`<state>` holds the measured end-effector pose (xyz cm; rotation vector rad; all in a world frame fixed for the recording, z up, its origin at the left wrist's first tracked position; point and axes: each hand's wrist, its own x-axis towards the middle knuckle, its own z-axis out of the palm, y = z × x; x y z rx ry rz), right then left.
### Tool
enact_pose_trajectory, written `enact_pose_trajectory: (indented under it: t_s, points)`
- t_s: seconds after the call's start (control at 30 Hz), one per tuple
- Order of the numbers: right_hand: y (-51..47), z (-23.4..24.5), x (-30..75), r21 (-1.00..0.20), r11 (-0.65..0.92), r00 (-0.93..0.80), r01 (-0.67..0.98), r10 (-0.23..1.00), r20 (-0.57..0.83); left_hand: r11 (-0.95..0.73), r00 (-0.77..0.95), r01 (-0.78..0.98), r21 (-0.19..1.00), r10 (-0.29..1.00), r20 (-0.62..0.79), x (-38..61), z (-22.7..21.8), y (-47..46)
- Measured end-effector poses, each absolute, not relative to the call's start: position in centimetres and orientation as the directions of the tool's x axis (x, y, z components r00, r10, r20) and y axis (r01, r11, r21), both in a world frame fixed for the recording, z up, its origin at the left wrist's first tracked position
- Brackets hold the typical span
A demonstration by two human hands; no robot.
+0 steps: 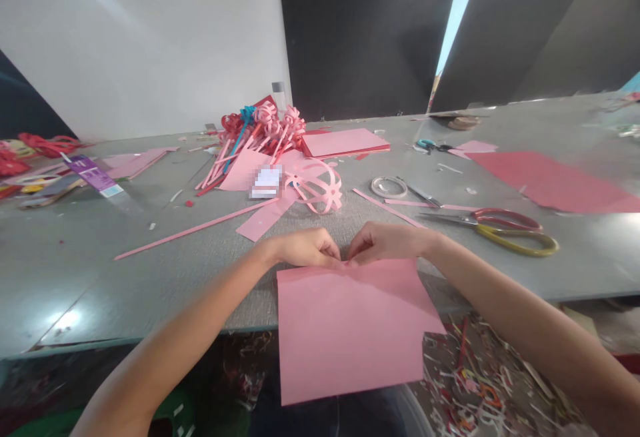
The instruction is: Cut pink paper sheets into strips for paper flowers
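Note:
A large sheet of pink paper (pixel 350 330) hangs over the table's front edge, with a notch cut from its lower right corner. My left hand (pixel 313 248) pinches the sheet's upper edge near its middle. Right beside it, my right hand (pixel 383 242) grips the same edge, fingers curled. The fingertips of both hands nearly meet, and a small crease shows between them. Just beyond lies a ball-shaped pink paper-strip ornament (pixel 320 187). Scissors with red and yellow handles (pixel 500 224) lie to the right of my right hand.
A roll of clear tape (pixel 389 187) sits behind my hands. Finished paper-strip flowers (pixel 263 124) are heaped at the back, beside stacked pink sheets (pixel 347 142). Red paper (pixel 555 180) lies at right, a purple packet (pixel 93 174) at left. Paper scraps (pixel 480 384) litter the floor.

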<state>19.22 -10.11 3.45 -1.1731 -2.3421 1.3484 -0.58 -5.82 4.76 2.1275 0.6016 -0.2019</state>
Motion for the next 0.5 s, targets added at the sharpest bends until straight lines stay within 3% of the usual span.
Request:
enact_pose_trajectory:
  t_s: [0.23, 0.5]
  points:
    - [-10.0, 3.84, 19.88, -0.742, 0.289, -0.652, 0.605, 0.714, -0.254, -0.445, 0.867, 0.491, 0.749, 0.338, -0.367, -0.81, 4.61, -5.71]
    - [-9.88, 3.53, 19.61, -0.765, 0.227, -0.634, 0.603, 0.719, -0.286, -0.489, 0.892, 0.449, 0.747, 0.3, -0.339, -1.1, 4.46, -5.33]
